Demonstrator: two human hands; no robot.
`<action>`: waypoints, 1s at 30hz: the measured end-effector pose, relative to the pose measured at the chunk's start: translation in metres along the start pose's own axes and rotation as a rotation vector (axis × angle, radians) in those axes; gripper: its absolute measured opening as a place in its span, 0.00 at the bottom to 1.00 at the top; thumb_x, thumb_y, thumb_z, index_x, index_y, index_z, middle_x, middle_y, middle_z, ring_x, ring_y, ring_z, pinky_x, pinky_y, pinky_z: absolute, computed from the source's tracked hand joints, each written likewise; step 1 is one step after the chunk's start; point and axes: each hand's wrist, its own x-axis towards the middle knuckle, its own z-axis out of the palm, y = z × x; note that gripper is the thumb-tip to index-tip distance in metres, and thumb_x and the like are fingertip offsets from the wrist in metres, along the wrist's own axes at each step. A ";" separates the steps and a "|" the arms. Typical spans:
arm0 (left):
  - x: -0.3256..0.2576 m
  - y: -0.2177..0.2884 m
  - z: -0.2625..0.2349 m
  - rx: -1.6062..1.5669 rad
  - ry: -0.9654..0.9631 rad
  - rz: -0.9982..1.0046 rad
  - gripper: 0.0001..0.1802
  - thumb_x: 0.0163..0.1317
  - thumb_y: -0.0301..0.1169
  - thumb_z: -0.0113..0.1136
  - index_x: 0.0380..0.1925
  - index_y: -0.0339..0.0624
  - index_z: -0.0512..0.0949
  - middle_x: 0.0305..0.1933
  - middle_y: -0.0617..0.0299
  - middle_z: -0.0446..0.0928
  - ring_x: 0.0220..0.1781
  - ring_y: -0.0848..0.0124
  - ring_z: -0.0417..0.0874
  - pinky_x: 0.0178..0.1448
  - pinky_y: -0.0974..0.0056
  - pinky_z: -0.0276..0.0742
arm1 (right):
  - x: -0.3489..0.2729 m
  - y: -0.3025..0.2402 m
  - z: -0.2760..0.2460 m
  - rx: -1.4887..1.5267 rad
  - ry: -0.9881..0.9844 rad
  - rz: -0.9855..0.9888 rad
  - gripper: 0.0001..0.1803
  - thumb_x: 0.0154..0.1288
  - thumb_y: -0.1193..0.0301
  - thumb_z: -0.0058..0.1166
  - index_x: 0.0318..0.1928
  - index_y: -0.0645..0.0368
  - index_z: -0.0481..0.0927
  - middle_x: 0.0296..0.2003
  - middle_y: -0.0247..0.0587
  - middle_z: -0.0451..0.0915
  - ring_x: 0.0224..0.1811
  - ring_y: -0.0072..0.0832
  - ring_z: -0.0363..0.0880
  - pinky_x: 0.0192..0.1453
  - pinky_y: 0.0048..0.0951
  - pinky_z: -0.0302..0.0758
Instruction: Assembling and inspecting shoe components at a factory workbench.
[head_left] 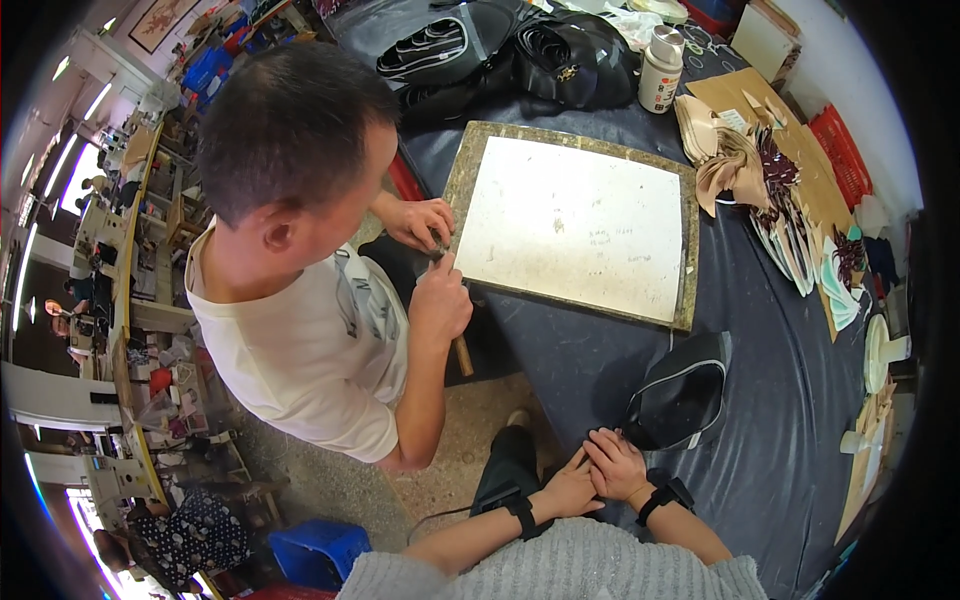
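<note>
My left hand (572, 487) and my right hand (617, 464) rest against each other at the near edge of the dark-covered table, fingers overlapping and fairly straight. Neither appears to hold anything. Just beyond my right hand sits a black shoe upper (680, 400) with a pale rim around its opening. At the left, a co-worker in a white shirt (300, 330) bends over the table's edge. Their two hands (437, 290) meet around a small dark piece, which their fingers mostly hide. A wooden handle (462, 356) shows below those hands.
A white-topped board (570, 230) lies mid-table. Black uppers (570, 60) and a pale bottle (661, 70) stand behind it. Stacked cut pieces (735, 160) lie on cardboard at right. On the floor is a blue bin (318, 552); sewing benches line the left.
</note>
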 end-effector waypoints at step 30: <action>0.000 0.000 -0.010 -0.074 -0.041 0.008 0.34 0.60 0.52 0.57 0.61 0.42 0.72 0.67 0.52 0.68 0.77 0.55 0.50 0.79 0.45 0.25 | 0.000 0.001 0.001 -0.003 0.016 -0.013 0.23 0.55 0.65 0.55 0.52 0.55 0.80 0.57 0.42 0.76 0.61 0.39 0.72 0.60 0.38 0.75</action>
